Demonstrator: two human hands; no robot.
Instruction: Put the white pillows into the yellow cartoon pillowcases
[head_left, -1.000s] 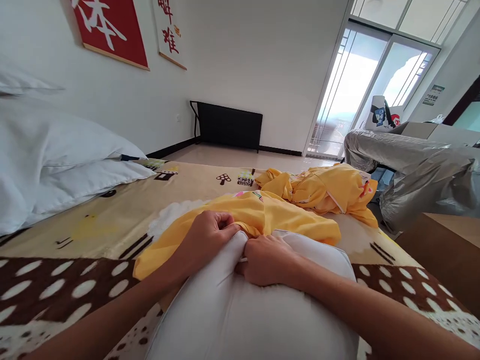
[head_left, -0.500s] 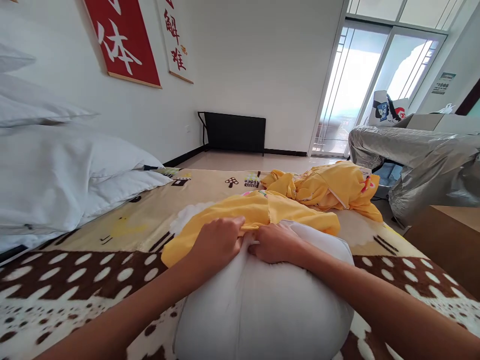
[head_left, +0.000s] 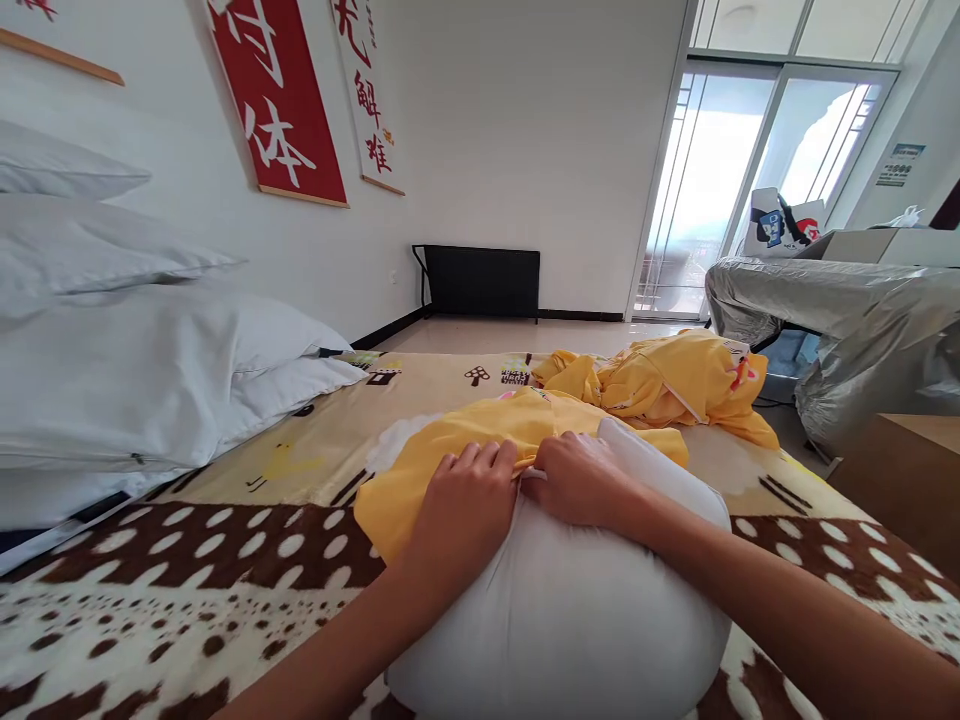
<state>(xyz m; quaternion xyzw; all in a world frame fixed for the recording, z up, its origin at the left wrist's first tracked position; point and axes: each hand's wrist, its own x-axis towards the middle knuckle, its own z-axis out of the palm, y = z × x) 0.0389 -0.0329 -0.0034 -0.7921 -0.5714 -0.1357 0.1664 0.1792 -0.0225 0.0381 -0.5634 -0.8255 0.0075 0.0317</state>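
Note:
A plump white pillow (head_left: 600, 610) lies in front of me on the bed, its far end meeting a yellow pillowcase (head_left: 409, 485) spread beyond it. My left hand (head_left: 472, 500) is closed on the pillowcase's near edge, fingers curled over the cloth and the thumb side hidden. Beside it, almost touching, my right hand (head_left: 576, 478) pinches the same edge where a bit of the pillow's white cloth shows. How much of the pillow is inside the pillowcase I cannot tell.
Stacked white pillows (head_left: 112, 370) fill the left side. A heap of yellow cloth (head_left: 660, 375) lies at the bed's far right, on the patterned blanket (head_left: 225, 570). To the right are a brown box (head_left: 919, 480) and furniture under a silver cover (head_left: 840, 290).
My left hand has turned flatter over the pillowcase edge, its fingers now pointing away from me. My right hand keeps its pinch. The whole view has shifted a little down and right.

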